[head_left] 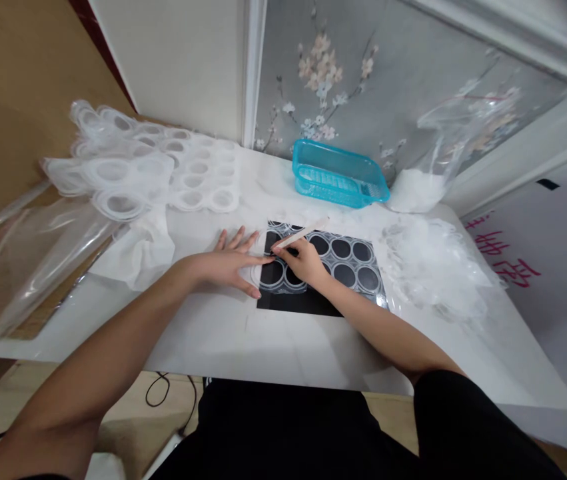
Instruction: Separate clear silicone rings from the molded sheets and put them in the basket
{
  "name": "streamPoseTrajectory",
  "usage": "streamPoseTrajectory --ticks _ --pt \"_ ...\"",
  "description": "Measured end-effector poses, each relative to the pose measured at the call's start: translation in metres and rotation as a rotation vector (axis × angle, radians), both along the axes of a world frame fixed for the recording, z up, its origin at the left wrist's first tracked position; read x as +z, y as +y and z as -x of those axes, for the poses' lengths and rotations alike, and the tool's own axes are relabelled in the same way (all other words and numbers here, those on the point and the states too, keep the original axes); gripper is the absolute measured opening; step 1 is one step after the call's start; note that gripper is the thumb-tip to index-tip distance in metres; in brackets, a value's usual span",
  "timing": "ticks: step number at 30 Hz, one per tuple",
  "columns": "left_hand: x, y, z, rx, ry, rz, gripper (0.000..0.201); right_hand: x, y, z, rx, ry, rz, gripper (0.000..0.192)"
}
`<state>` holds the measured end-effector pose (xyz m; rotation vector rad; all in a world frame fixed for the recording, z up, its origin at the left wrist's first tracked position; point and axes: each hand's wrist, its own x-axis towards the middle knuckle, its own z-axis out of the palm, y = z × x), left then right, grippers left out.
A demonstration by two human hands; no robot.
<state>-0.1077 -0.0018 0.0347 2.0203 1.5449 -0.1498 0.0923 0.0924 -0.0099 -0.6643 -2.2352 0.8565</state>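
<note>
Table [203, 340] before you, contents by position.
Centre: punched sheet [353, 262] on mat [288, 303], your left hand [220, 265] at their left edge, right hand [309, 263] over both; behind: basket [338, 194], bag [419, 191] to its right; right: plastic heap [433, 267]; left rear: stacked punched sheets [160, 183].

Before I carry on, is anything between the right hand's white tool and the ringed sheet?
Nothing visible: the right hand holds the white tool with its tip down at the ringed sheet. The left hand lies close beside that tip.
</note>
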Motion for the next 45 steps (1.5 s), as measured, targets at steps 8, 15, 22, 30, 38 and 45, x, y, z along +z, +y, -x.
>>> streamPoseTrajectory --ticks 8,15,22,30,38,45 --pt "0.0 -0.001 0.001 0.024 -0.025 -0.019 0.083 -0.001 0.0 0.0 0.012 0.003 0.001 0.015" --pt "0.002 -0.001 -0.001 0.033 -0.002 -0.043 0.081 -0.002 0.002 -0.001 -0.005 -0.03 0.06 0.018" --pt "-0.001 -0.002 0.0 0.019 -0.006 -0.065 0.084 -0.002 0.001 -0.002 0.006 -0.059 -0.004 0.019" --pt "0.002 0.003 0.001 0.036 0.001 -0.05 0.079 0.016 0.018 0.008 -0.008 -0.244 -0.569 0.018" --pt "-0.001 0.005 0.001 0.062 -0.071 -0.163 0.067 0.043 0.066 -0.036 -0.503 0.301 -0.261 0.022" --pt "-0.019 0.006 -0.027 0.076 -0.057 -0.522 0.066 0.001 0.001 -0.043 -0.235 0.022 0.041 0.022"
